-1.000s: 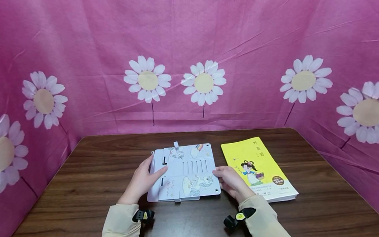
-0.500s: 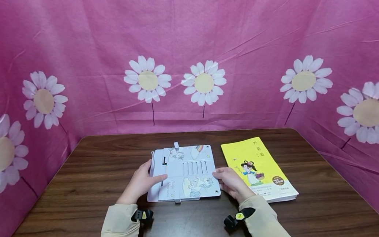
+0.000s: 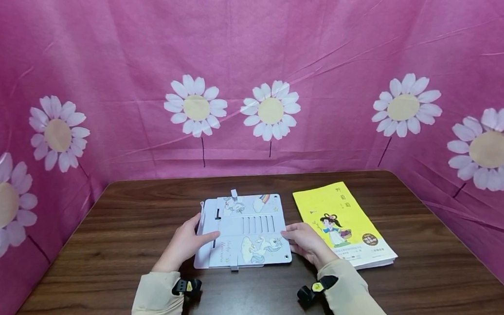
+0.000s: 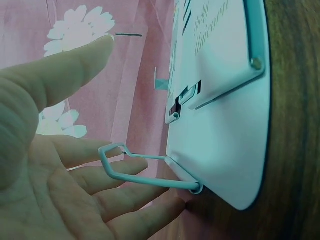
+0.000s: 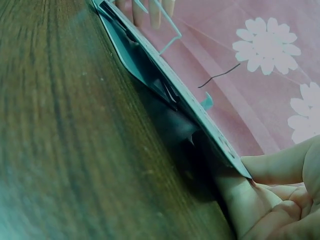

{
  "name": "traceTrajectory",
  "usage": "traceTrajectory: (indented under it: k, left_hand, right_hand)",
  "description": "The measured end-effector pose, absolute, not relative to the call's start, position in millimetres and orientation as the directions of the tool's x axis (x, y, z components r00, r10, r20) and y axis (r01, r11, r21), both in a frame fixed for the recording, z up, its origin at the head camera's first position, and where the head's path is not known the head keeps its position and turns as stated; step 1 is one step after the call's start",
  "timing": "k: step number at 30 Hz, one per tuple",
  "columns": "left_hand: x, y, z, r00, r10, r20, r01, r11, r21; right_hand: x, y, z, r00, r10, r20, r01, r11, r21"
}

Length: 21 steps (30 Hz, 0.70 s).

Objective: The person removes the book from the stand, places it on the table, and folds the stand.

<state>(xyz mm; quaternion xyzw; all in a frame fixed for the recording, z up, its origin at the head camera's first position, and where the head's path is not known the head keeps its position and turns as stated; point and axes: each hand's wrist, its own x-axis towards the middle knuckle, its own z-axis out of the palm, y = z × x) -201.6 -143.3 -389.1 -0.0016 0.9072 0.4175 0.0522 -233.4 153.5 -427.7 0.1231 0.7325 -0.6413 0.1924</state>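
A white folding book stand point(image 3: 257, 228) with unicorn and rainbow prints lies in the middle of the table. At its right edge, my right hand point(image 3: 306, 240) pinches the upper panel between thumb and fingers. The right wrist view shows that panel point(image 5: 202, 122) tilted up off the base, with a dark gap below. My left hand point(image 3: 187, 242) is at the left edge, fingers extended and thumb stretched out over the stand in the head view. In the left wrist view, a thin wire loop point(image 4: 145, 178) sticks out from the base in front of the left fingers.
A yellow paperback book point(image 3: 330, 210) with a cartoon girl on its cover lies right of the stand, close by the right hand. The brown wooden table point(image 3: 105, 250) meets a pink flowered cloth point(image 3: 137, 151) behind.
The stand's upper panel has come down slightly at its far edge, and the stand has shifted a touch left. My left thumb has moved a little toward me; the right hand keeps its pinch.
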Motion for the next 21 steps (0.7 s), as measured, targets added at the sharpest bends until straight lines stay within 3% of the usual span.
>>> traceTrajectory:
  k: [21]
  left_hand:
    - [-200.9, -143.7, -395.5, -0.997, 0.067, -0.047, 0.007, 0.642, 0.767]
  right_hand:
    - [-232.7, 154.0, -428.7, -0.903, -0.079, -0.422, 0.407, 0.152, -0.901]
